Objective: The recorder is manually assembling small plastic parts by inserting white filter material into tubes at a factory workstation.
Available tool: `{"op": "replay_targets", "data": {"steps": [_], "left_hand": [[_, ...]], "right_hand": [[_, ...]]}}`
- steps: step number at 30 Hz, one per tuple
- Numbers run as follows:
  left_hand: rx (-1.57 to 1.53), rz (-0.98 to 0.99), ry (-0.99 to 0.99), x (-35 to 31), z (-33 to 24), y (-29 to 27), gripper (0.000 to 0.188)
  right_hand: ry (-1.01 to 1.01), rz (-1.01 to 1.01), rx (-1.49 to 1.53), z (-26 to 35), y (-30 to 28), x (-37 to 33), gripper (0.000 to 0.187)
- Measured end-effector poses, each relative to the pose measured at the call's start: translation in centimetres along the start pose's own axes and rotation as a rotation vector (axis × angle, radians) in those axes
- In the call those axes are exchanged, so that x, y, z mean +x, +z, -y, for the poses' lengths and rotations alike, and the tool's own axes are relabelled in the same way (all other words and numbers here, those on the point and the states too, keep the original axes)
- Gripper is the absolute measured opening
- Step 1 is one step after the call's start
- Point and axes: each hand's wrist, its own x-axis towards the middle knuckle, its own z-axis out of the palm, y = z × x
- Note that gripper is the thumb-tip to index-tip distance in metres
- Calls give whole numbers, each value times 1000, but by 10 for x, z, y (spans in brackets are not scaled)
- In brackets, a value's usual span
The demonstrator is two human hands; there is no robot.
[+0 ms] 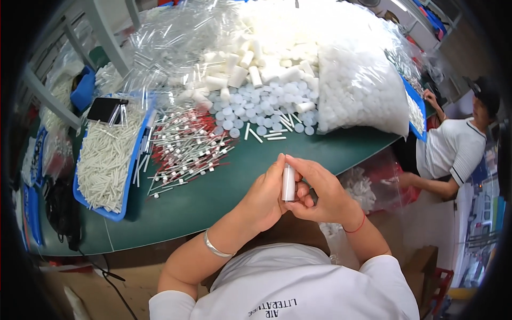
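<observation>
In front of my chest, above the near edge of the green table, I hold a small white cylinder (288, 184) upright between both hands. My left hand (265, 194) is closed against its left side, thumb near its top. Curled around the right side are the fingers of my right hand (323, 193), its thumb tip meeting the left one at the top. Just beyond my hands lie several thin white sticks (277, 132) and a spread of translucent round caps (250, 109). Left of these is a heap of thin rods with white ends and red parts (186, 146).
A blue tray (124, 205) of white sticks stands at left, with a dark phone (108, 110) on it. Larger white cylinders (237, 76) pile up behind the caps. A stuffed clear bag (362, 90) sits at right. Another person (450, 144) works at far right.
</observation>
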Motion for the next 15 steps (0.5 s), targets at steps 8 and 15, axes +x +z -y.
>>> {"op": "replay_targets", "data": {"steps": [8, 15], "left_hand": [[236, -73, -179, -3, 23, 15, 61], [750, -253, 252, -42, -17, -15, 37]], "right_hand": [[404, -267, 6, 11, -28, -79, 63], [1183, -132, 344, -11, 3, -247, 61]]}}
